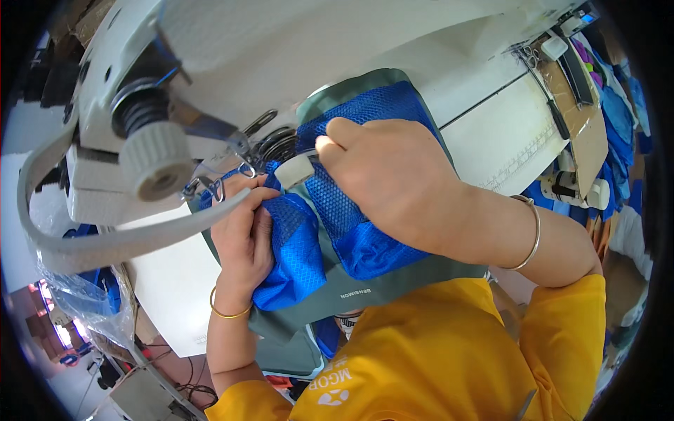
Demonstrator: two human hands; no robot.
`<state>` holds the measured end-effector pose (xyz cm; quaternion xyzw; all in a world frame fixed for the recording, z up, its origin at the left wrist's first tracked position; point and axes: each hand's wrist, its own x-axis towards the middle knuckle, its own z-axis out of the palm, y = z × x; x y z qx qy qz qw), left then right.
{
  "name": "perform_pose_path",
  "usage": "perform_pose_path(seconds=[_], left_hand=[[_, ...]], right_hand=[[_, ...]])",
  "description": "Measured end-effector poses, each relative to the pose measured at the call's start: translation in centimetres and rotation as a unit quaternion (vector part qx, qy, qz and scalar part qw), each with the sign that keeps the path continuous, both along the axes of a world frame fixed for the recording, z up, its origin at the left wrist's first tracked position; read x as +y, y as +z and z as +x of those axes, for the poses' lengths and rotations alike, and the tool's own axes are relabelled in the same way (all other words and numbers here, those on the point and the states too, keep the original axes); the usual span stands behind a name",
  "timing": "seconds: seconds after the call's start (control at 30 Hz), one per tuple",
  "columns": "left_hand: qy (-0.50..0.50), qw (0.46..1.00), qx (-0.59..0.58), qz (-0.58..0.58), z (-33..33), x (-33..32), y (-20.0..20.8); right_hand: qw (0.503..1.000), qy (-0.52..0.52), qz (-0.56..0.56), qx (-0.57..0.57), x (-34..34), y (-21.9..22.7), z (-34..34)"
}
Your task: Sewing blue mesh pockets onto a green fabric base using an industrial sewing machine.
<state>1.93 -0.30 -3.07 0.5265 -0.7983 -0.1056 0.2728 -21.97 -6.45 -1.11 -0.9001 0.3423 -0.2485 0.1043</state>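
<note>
The blue mesh fabric (335,205) lies at the middle of the view, on top of a grey-green panel (421,269) spread over the white table (165,298), with a loose blue flap drooping toward 7 o'clock. The left hand (242,235), just past 8 o'clock, rests on the fabric's near-left edge with bent fingers set close together; whether they pinch the cloth I cannot tell. The right hand (393,179), toward 2 o'clock, is curled nearly into a fist and has hold of the mesh (the fingertips are mostly tucked out of sight). Between the hands, toward 11 o'clock, sits a short white rounded part (295,170).

The white sewing machine (295,42) stretches across from 10 to 1 o'clock, its ribbed knob (154,158) at 9 to 10. A white curved bar (126,251) sweeps past the left hand. Scissors (530,55) lie near 2 o'clock; a clear plastic bag (91,298) hangs at 8.
</note>
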Motion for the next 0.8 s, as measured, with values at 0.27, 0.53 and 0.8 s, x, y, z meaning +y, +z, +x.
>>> perform_pose_path(seconds=[0.27,0.53,0.8], left_hand=[[0.019,1.000,-0.014,0.003,-0.6,0.3,0.6],[-0.008,0.995,-0.085,-0.053,-0.5,0.0,1.0],[-0.001,0.996,-0.077,-0.033,-0.6,0.1,1.1]], right_hand=[[0.994,-0.027,0.014,0.104,0.2,-0.3,1.6],[0.998,-0.016,-0.044,0.042,0.1,-1.2,1.6],[0.997,0.010,-0.063,-0.034,-1.6,-3.7,1.2]])
